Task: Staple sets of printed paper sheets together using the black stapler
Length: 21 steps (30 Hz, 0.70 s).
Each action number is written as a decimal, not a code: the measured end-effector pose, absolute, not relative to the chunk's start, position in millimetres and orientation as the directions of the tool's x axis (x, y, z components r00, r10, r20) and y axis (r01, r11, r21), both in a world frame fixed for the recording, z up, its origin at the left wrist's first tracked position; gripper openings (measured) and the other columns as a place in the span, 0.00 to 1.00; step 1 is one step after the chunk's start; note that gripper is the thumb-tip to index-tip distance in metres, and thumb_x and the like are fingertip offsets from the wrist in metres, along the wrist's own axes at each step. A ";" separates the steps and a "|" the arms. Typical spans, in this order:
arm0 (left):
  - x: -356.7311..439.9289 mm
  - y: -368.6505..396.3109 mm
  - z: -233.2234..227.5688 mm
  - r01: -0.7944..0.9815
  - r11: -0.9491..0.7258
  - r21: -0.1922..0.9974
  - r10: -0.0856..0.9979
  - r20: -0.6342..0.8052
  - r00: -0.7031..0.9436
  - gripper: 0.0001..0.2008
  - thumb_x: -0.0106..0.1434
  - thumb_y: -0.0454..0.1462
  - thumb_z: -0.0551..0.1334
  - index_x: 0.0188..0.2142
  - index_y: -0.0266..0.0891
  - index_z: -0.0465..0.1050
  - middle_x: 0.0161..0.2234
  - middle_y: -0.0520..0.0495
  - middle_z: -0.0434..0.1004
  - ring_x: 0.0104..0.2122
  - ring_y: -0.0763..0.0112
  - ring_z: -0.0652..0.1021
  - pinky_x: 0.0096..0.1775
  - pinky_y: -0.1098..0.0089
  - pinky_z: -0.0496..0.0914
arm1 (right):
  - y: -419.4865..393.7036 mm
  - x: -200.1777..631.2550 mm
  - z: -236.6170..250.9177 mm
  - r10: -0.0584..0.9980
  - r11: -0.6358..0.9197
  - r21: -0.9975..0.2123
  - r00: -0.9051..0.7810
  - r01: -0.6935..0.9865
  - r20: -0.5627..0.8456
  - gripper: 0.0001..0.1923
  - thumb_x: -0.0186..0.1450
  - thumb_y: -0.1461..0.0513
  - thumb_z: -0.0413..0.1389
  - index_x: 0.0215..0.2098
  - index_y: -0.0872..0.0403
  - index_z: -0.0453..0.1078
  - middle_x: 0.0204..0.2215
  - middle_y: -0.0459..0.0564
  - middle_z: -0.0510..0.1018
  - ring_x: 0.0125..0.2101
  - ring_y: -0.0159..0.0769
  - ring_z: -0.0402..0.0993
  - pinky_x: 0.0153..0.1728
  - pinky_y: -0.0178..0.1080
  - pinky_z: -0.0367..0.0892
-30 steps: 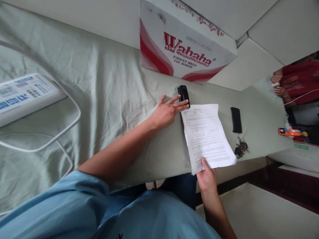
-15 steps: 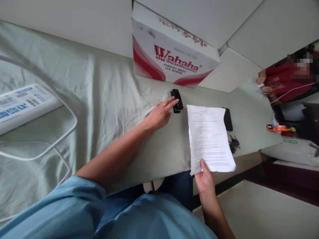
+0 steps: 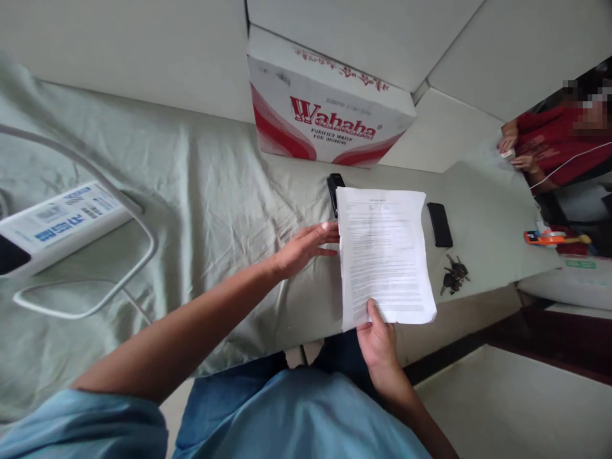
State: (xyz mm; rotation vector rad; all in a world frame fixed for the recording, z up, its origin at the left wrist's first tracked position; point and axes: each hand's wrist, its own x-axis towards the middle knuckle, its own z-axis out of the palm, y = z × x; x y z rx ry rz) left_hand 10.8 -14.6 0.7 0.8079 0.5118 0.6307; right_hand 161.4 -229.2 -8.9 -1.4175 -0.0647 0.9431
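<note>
My right hand (image 3: 378, 341) grips a stack of printed paper (image 3: 385, 255) at its lower edge, thumb on top and fingers beneath. The sheets are held above the table, text side up. My left hand (image 3: 308, 247) is open at the left edge of the stack, fingers stretched out with their tips at or just behind the paper; whether they touch it I cannot tell. A small black object (image 3: 333, 191), which looks like a stapler, lies behind the stack, its right part hidden by the paper.
A Wahaha water carton (image 3: 329, 121) stands against the wall. Right of the paper lie a black phone (image 3: 440, 224) and a bunch of keys (image 3: 455, 274). On the left are a white labelled box (image 3: 67, 220) and a white cable (image 3: 143, 274). A person in red (image 3: 549, 146) sits far right.
My left hand has come off the small black object and moved toward me, to the paper's edge. The stack has shifted left, uncovering the phone and keys and partly covering the black object.
</note>
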 end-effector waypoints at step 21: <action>9.1 -22.0 -21.5 -0.394 0.688 0.609 0.681 -0.355 0.641 0.22 0.50 0.38 0.79 0.44 0.37 0.81 0.45 0.37 0.87 0.47 0.45 0.85 0.58 0.44 0.75 | -127.2 259.3 -10.2 0.815 -0.023 -0.999 0.578 -0.043 -0.044 0.37 0.50 0.41 0.74 0.50 0.52 0.76 0.44 0.50 0.83 0.45 0.40 0.77 0.51 0.43 0.71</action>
